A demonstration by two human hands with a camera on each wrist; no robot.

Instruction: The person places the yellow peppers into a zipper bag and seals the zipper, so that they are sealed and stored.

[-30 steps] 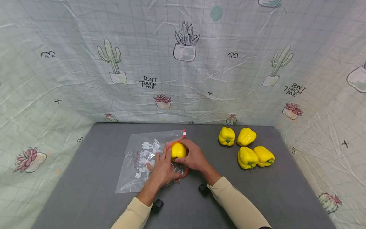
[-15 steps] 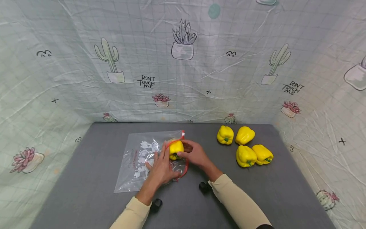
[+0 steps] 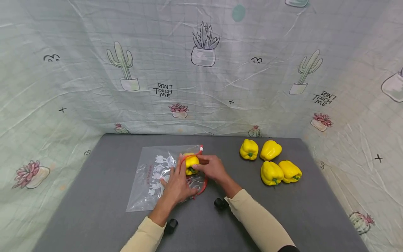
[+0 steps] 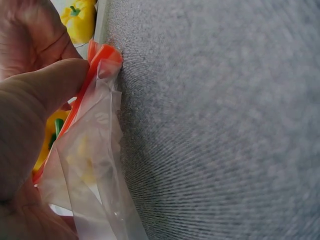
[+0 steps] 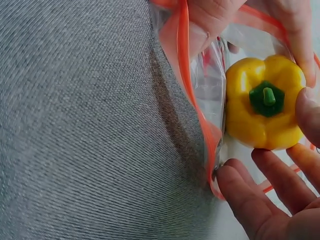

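Grey desk (image 3: 308,224), clear bag (image 3: 143,189) agape.
Left grip (image 3: 177,183), fingers spread, seemingly props it wide; right grip (image 3: 215,168) grasps one yellow pepper (image 5: 265,102), likely steadying it there.

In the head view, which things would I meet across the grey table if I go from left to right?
Transparent plastic red-edged bag, left hand, yellow bell pepper at the bag's opening, right hand, leftmost loose yellow bell pepper, rightmost yellow bell pepper.
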